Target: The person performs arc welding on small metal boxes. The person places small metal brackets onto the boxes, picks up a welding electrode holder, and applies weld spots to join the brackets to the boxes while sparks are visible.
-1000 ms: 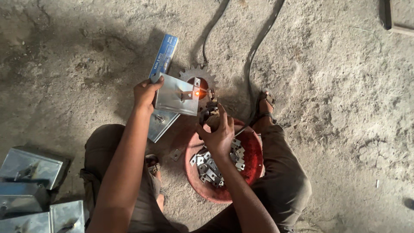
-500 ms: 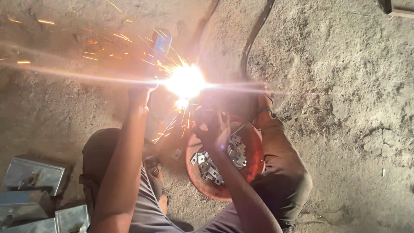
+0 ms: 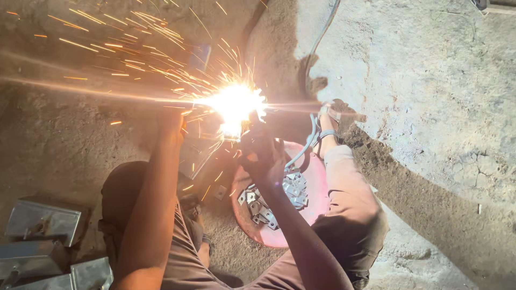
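Observation:
A white-hot welding arc (image 3: 234, 104) throws sparks up and to the left over the dirt floor. My left hand (image 3: 171, 124) holds a folded sheet-metal piece (image 3: 200, 153) just left of the glare; most of that piece is lost in the light. My right hand (image 3: 262, 154) is closed around a dark welding electrode holder (image 3: 252, 134) whose tip sits at the arc. A cable (image 3: 306, 142) runs from this hand up past my sandalled foot (image 3: 330, 121). I am squatting, knees to either side.
A red round basin (image 3: 317, 207) with several small metal brackets (image 3: 279, 196) lies under my right forearm. Grey sheet-metal boxes (image 3: 43, 223) are stacked at the lower left. Dark cables (image 3: 322, 32) trail away at the top. A small loose bracket (image 3: 220, 191) lies by the basin.
One second ago only a small orange glow showed at the joint. Since then the arc has flared bright and sparks spray leftward. Both hands hold nearly the same places.

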